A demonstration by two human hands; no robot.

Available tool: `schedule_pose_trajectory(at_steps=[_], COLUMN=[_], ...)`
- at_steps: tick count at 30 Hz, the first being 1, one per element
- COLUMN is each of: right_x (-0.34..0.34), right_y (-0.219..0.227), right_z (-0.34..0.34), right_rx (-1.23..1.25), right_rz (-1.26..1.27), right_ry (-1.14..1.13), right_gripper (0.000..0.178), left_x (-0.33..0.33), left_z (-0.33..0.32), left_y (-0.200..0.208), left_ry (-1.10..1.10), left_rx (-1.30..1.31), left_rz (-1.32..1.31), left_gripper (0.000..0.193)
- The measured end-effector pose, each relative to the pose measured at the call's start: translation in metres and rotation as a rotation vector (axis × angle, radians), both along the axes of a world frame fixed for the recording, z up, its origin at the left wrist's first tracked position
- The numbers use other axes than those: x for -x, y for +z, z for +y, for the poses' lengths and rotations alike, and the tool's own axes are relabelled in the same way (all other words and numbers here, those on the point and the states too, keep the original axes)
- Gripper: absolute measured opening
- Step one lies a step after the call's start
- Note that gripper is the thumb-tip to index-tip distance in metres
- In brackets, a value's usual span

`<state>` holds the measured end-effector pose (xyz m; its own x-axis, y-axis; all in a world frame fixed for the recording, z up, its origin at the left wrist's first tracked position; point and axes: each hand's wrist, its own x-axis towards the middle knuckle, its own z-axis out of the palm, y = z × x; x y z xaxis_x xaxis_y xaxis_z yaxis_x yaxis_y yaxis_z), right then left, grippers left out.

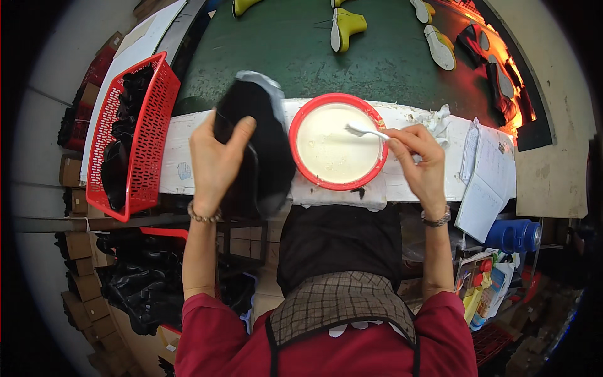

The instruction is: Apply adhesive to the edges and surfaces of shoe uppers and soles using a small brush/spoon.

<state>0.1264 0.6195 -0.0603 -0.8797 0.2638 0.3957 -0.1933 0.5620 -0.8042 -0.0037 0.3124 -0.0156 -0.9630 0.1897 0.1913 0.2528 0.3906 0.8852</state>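
My left hand [217, 154] is closed round a black boot [270, 141], thumb on its near face. A pale grey edge shows at the boot's far end, and its outline is smeared by motion. In my right hand [419, 154] is a small white brush [369, 131], pinched by its handle between thumb and fingers. The brush head points left, over a round red basin [294, 151] of creamy white liquid [326, 154]; whether the bristles touch the liquid I cannot tell. The boot is just left of the basin.
Beyond the white ledge [179, 144], a green belt [276, 44] carries yellow boots [347, 28] and dark red-lit shoes [500, 85]. A red basket [135, 169] of black pieces stands left. Papers [487, 182] and a blue bottle [509, 235] are right. Black boots [144, 276] lie piled lower left.
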Motion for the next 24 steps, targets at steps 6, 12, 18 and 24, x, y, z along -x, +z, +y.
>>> schedule_pose_trajectory(at_steps=[6, 12, 18, 24], right_x=[-0.021, -0.022, -0.021, -0.027], right_y=[-0.019, -0.019, -0.014, -0.024], right_z=[0.017, 0.015, 0.013, 0.016], right_rx=[-0.349, -0.497, -0.464, -0.152], right_rz=[-0.212, -0.142, -0.136, -0.104], right_ry=[-0.184, -0.188, -0.163, -0.200], right_gripper=[0.012, 0.011, 0.012, 0.013], left_x=[0.028, -0.024, -0.028, -0.031], left_z=[-0.034, -0.074, -0.084, -0.081], left_y=[-0.059, -0.087, -0.096, -0.088], left_ry=[0.000, -0.153, -0.191, -0.077], left_rx=[0.146, 0.823, 0.713, 0.482], left_rz=[0.083, -0.012, 0.082, 0.194], left_gripper=[0.069, 0.147, 0.114, 0.095])
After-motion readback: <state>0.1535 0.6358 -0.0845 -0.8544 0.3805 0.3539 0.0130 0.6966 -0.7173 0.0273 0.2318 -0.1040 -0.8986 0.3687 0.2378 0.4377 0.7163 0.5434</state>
